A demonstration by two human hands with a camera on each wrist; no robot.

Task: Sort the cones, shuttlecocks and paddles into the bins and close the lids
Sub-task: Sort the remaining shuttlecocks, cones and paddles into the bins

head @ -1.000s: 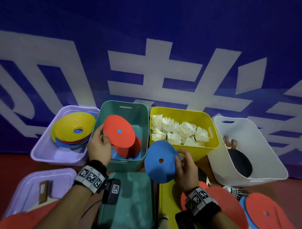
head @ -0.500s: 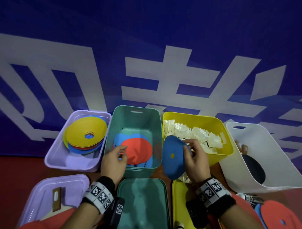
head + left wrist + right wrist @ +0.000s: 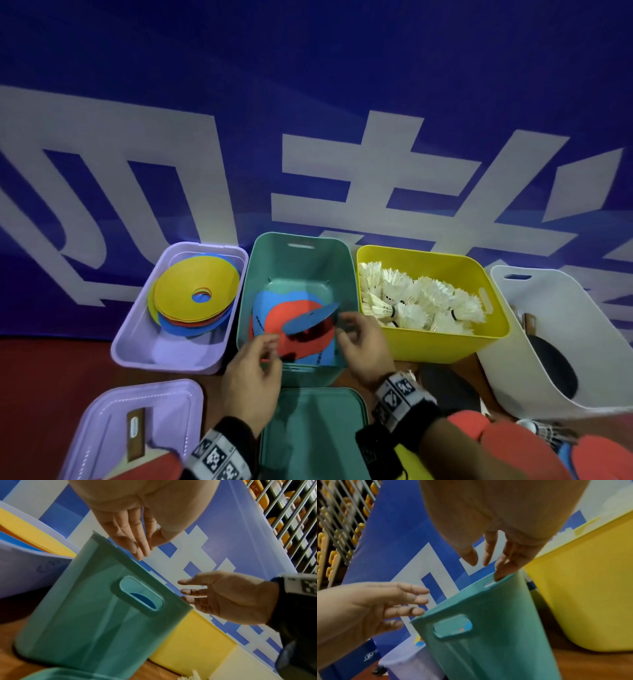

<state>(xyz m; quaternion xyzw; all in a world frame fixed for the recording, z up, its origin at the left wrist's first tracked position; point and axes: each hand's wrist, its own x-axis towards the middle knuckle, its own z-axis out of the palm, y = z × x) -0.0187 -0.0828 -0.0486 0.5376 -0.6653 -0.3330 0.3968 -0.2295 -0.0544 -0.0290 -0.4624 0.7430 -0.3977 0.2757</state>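
While both hands [image 3: 301, 353] hover apart, blue cone [image 3: 310, 318] tilts between them.

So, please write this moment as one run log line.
blue flat disc cone: dropping into teal plastic bin | left hand: open | right hand: open

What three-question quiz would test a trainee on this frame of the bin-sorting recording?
1. True or false: the right hand grips the blue disc above the green bin.
2. Which bin holds the shuttlecocks? A purple, B yellow, C white.
3. Fill in: the green lid lies ____ its bin, not on it.

Key: 1 false, both hands are open and the disc is tilted between them, free of the left hand too; 2 B; 3 in front of.
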